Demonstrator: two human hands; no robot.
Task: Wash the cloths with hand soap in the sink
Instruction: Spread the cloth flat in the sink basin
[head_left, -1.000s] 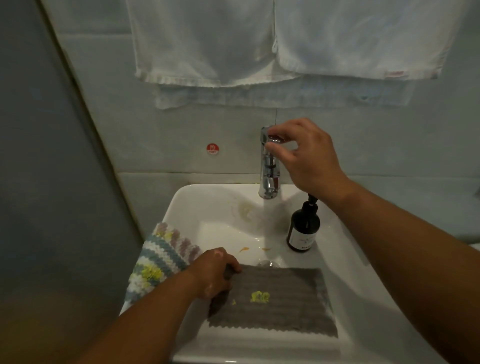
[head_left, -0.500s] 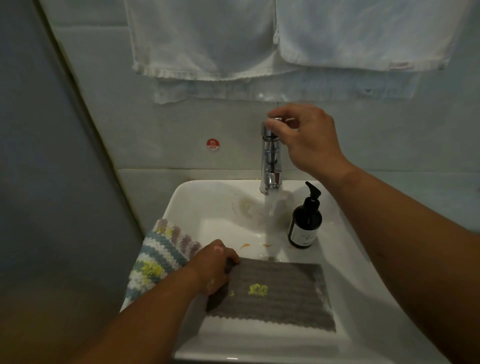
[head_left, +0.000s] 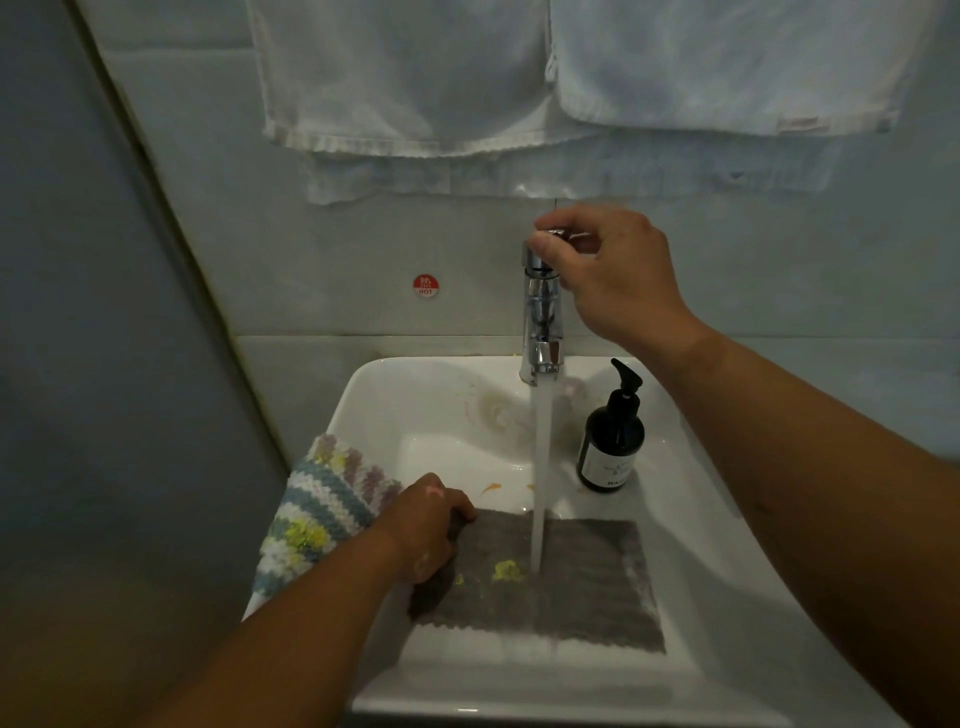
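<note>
White towels hang side by side on the tiled wall, their hems above the tap. White too is the sink, a square basin set against the corner. A grey cloth lies spread flat in the near part of the basin, its scalloped edge toward the person. A striped knitted cloth in blue, white, mauve and yellow is draped over the sink's left rim, just beside the left wrist. The right hand reaches to the top of the chrome faucet, its fingers curled and pinching the handle there. The left hand has its fingers curled round the grey cloth's left edge, bunching it. A dark pump bottle of hand soap stands upright on the sink's ledge, right of the faucet. A stream of water falls from the spout onto the grey cloth, landing just beside a yellow stain. A round red HOT sticker sits on the wall left of the faucet.
</note>
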